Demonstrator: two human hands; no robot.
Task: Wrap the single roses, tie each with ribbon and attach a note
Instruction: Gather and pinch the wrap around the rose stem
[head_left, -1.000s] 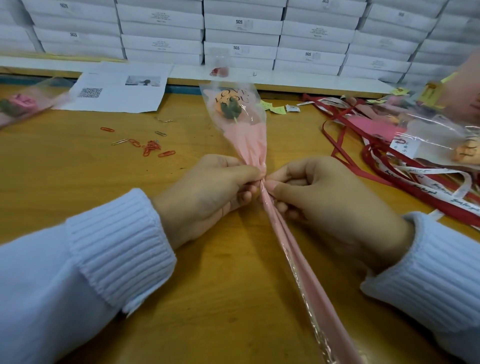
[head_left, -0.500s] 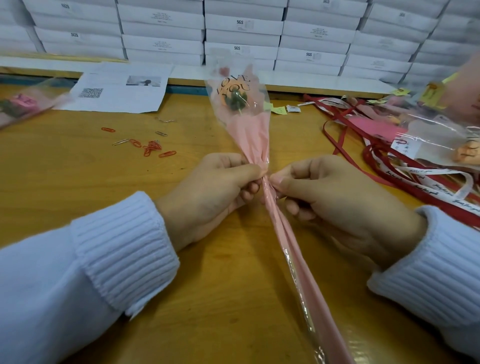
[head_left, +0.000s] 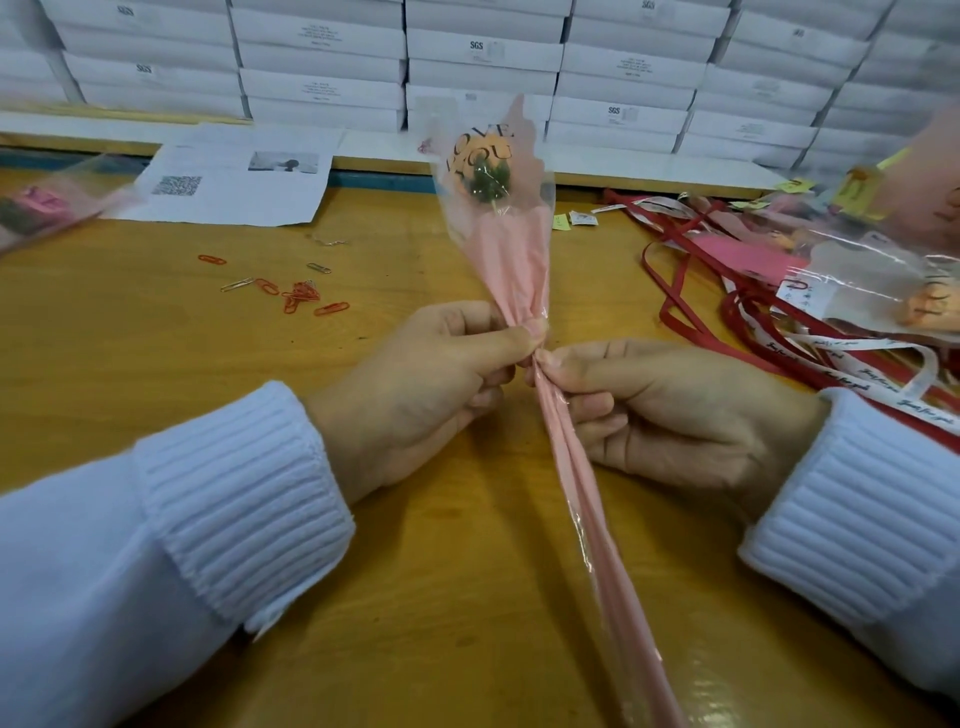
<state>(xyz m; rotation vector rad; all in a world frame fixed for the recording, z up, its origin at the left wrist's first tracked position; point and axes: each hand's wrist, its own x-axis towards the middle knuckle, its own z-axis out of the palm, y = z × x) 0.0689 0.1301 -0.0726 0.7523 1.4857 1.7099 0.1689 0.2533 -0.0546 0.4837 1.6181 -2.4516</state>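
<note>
Head view: a person at a wooden table, both hands on one wrapped rose.
Landmark: the scatter of red paper clips on the table.
Wrapped rose: right of the paper clips, bloom end raised and tilted away, orange head showing through lettered clear film; the pink tail runs back toward the person, out of view.
Left hand: just right of the paper clips, nearer the person; thumb and fingers curled tight, pinching the gathered neck of the wrap.
Right hand: beyond the rose from the paper clips; thumb and forefinger nip the twisted wrap just below the left's pinch, other fingers curled under.
Ribbons: red and white tangle well right of the paper clips, past both hands; none on this rose yet.
Step, as I read it: holding the gather, ready for a tie.
Risk one: a hand must let go to fetch ribbon, and the springy-looking film may open when it does.
Risk two: too hard a twist could crease the paper or snap the stem, hidden inside.
Risk three: tugging one ribbon from that tangle may drag others, or the other wrapped roses lying on them.
</note>
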